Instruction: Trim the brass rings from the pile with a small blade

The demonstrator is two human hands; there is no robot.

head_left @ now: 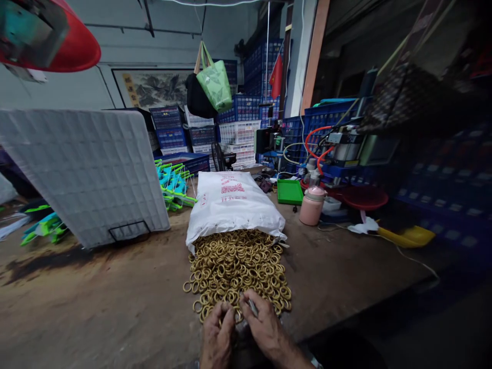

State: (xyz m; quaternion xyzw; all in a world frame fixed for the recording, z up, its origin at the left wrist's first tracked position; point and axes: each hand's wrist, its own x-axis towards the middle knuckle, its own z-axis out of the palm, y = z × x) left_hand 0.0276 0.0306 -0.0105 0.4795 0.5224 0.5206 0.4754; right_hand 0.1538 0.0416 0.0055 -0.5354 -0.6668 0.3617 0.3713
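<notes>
On the bench (96, 302), a white sack (230, 207) lies mid-frame, seemingly opened already; brass-coloured rings (234, 266) heap lower centre, most apparently left to handle. Right hand (263, 323) grips a slim metal tool (252, 306); left hand (219, 330) curls, contents unclear.

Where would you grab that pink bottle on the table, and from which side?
Probably around the middle of the pink bottle, below its lid, from the near side. It stands upright with that rounded side unblocked; the green tray is to its left, the red dish to its right. The right hand is nearer but holds a small grey object.
</notes>
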